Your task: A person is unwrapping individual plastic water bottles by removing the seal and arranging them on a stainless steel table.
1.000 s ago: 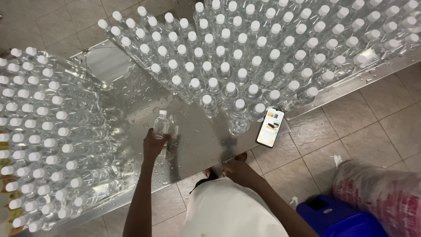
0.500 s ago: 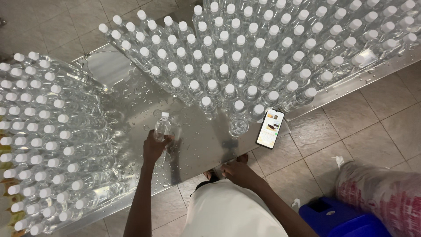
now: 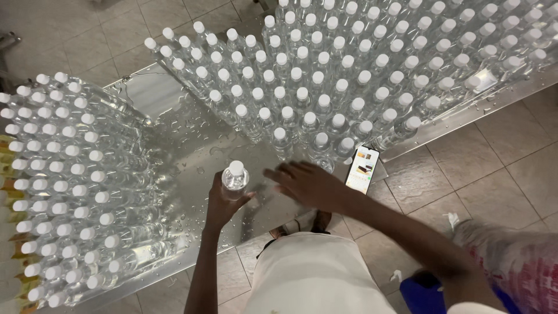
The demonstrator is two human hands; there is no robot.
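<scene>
The person's left hand [image 3: 224, 203] is wrapping its grip around a small clear bottle [image 3: 235, 179] with a white cap, and the bottle is standing upright on the shiny wet worktop [image 3: 192, 145]. The fingers are closing round the lower part of the bottle. The right hand [image 3: 308, 183] is reaching out just to the right of that grip, with the fingers spread flat and holding nothing, hovering low over the worktop. Past both hands, a big crowd of bottles [image 3: 349, 70] is standing in rows. Another crowd of bottles [image 3: 64, 180] is filling the space to the left of the grip. A phone [image 3: 362, 169] is lying at the worktop edge, just right of the open hand.
</scene>
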